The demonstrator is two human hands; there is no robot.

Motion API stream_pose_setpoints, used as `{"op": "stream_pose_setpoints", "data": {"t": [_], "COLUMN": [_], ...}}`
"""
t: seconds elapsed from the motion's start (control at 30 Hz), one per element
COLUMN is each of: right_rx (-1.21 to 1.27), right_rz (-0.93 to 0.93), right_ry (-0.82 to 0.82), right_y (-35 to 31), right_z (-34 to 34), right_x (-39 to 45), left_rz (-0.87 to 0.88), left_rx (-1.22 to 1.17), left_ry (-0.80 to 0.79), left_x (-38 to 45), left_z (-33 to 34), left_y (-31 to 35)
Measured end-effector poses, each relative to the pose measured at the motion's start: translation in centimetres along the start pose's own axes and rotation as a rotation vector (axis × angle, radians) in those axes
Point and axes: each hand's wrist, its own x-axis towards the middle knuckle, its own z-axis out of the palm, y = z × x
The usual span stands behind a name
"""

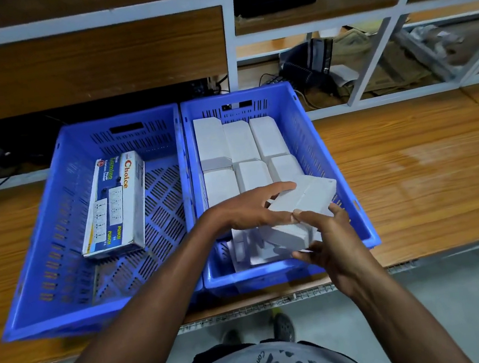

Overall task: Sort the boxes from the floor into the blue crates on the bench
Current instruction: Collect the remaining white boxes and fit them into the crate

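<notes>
Both hands are on the same load, a pair of plain white rectangular cardboard boxes [301,207] held side by side above the near right part of the right-hand blue slotted plastic crate [366,226]. His left hand [253,209] comes over the top from the left, fingers fairly straight and spread along the far edge, thumb tucked against the near side. His right hand [325,237] cups the near right end, thumb on top close to the left thumb, fingers curled under the lower corner. So both hands are clamped on the pair, neither wide open.

To my eye he is about to lower the two boxes into the last gap at the crate's near edge. It would go best if he keeps them pressed together and level, lines their long sides up with the rows of packed white boxes [239,142] filling the far half, and slides them down against that row instead of dropping them. Some loose white boxes [252,248] already lie askew beneath his hands, so they may need nudging flat first.

Beside it, touching wall to wall, the left blue slotted crate [44,263] holds one long printed extension-socket carton [116,207] lying near its left wall. Both crates sit on the brown wooden bench [410,168], at its front edge.
</notes>
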Motion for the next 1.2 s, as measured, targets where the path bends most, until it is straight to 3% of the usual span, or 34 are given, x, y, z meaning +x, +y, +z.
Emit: {"op": "stream_pose_setpoints", "data": {"t": [0.13,0.23,0.4,0.57,0.73,0.83,0.97,1.2], "right_rx": [-0.086,-0.105,-0.078,-0.018,-0.043,-0.192,-0.443,-0.539], "right_rz": [-0.064,-0.063,-0.02,0.07,0.093,0.024,-0.21,-0.307], "right_ry": [0.004,0.013,-0.102,-0.188,-0.247,-0.222,-0.194,-0.266], "right_y": [-0.9,-1.8,-4.0,-5.5,-6.2,-6.1,-5.2,-3.1], "right_z": [0.1,-0.3,-0.8,-0.5,-0.1,-0.2,0.7,2.3], "right_x": [-0.2,0.4,1.1,1.6,2.2,3.1,3.4,3.6], "left_rz": [0.038,0.015,0.081,0.212,0.288,0.273,0.195,-0.083], "left_rx": [-0.086,-0.285,-0.302,-0.111,-0.025,-0.195,-0.494,-0.735], "left_ry": [0.032,0.181,0.278,0.393,0.65,0.775,0.873,0.769], "left_x": [-0.5,-0.8,-1.1,-1.2,-1.8,-2.1,-2.4,-3.0], "left_z": [0.7,0.4,0.2,0.3,0.3,0.0,0.0,0.0], "left_y": [-0.8,-1.0,-1.1,-1.9,-1.5,-1.3,-0.8,-0.7]}}
